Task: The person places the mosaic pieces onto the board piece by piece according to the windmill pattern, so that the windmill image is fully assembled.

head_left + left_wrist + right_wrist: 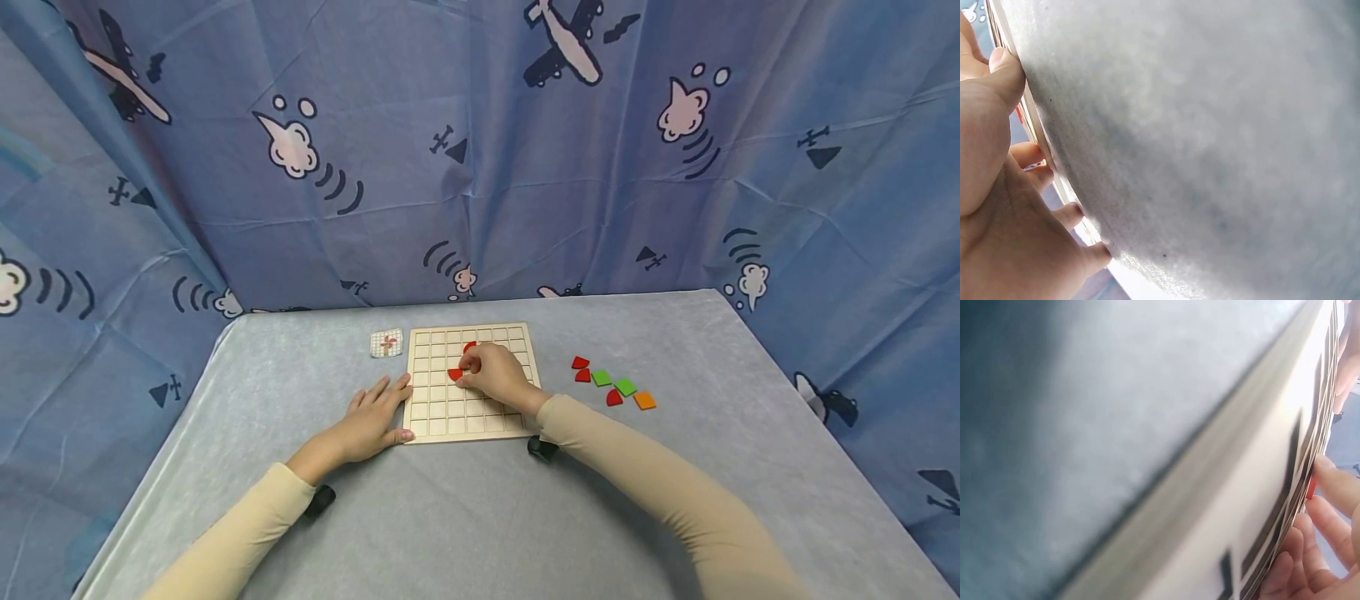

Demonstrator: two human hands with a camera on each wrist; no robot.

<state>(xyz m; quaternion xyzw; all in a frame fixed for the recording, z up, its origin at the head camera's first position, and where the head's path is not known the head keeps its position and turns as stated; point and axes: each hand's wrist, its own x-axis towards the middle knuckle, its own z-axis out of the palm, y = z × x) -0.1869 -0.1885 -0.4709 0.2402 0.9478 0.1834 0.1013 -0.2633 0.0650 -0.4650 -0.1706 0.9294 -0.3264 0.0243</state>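
Plainly, the right hand [497, 375] has its thumb and forefinger curled in to pinch a red piece [454, 375] over the wooden board [438, 427], well inside the board's edges. Just beyond those fingers shows a second red piece [469, 344], partly hidden by them. Off to their left, the left hand [367, 429] grips nothing; its fingers are spread, with tips touching the board's left edge and thumb at the near left corner. Beyond the left fingers, a small card [386, 342] lies just beside that edge. Right of the right fingers, past the board and a strip of grey desk [427, 525], lie three red wedges [581, 362], two green squares [602, 377] and an orange square [645, 401]. Broad cloth on the near side of both hands gives room to move; beyond the fingers, the desk's far edge meets a blue curtain [405, 225].
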